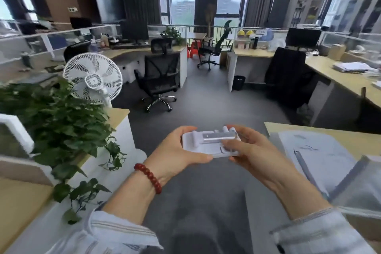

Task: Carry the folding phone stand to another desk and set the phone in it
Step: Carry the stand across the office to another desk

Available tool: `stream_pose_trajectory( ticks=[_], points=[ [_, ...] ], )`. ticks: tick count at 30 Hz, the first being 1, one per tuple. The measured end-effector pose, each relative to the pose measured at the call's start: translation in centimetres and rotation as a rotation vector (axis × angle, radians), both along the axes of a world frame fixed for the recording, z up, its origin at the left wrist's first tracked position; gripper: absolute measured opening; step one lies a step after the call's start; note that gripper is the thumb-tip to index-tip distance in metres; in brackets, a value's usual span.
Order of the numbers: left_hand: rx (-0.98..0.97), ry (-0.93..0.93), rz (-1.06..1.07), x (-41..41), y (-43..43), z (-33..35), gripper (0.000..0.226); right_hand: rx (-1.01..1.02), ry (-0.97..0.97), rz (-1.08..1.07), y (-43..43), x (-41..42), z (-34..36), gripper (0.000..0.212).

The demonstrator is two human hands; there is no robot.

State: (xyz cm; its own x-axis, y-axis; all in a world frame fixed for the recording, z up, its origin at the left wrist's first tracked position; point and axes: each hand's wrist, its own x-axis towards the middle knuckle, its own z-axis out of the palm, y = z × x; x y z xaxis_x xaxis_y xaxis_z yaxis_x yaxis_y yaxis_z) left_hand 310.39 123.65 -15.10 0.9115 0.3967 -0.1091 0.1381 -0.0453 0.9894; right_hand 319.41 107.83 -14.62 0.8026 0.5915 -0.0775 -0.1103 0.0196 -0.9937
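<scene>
The white folding phone stand (208,142) is held flat in mid-air over the grey carpet, folded, with a silver hinge bar across its top. My left hand (181,148) grips its left end, thumb along the near edge; a red bead bracelet sits on that wrist. My right hand (249,146) grips its right end, fingers curled over the top. No phone is visible.
A leafy plant (61,128) and a white fan (92,78) stand on the desk at left. A desk with papers (321,150) lies close at right. Black office chairs (158,80) and more desks (342,76) stand ahead, with carpeted aisle (206,93) between.
</scene>
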Motion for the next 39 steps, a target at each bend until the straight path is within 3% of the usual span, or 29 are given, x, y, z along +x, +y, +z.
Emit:
stream_pose_trajectory(
  ticks=[5, 11, 15, 21, 31, 39],
  points=[
    [0.003, -0.036, 0.085, 14.0, 8.3, 1.2, 0.068, -0.005, -0.022, 0.083, 9.2, 15.4, 1.7, 0.025],
    [0.045, -0.037, 0.196, 25.2, 19.6, 1.3, 0.064, -0.013, 0.003, 0.205, 21.4, 28.4, 1.9, 0.026],
    [0.056, -0.030, 0.267, 32.3, 27.7, 0.6, 0.073, -0.014, 0.002, 0.266, 30.1, 36.2, 1.3, 0.025],
    [0.119, -0.103, 0.209, 45.6, 40.8, 1.1, 0.065, 0.002, -0.035, 0.252, 42.8, 49.0, 1.5, 0.029],
    [0.127, -0.043, 0.175, 66.1, 58.2, 2.7, 0.086, 0.051, 0.021, 0.167, 59.2, 68.5, 2.7, 0.028],
    [0.106, -0.076, 0.173, 85.5, 71.1, 2.0, 0.058, 0.057, 0.022, 0.131, 72.7, 87.6, 1.3, 0.030]
  ],
)
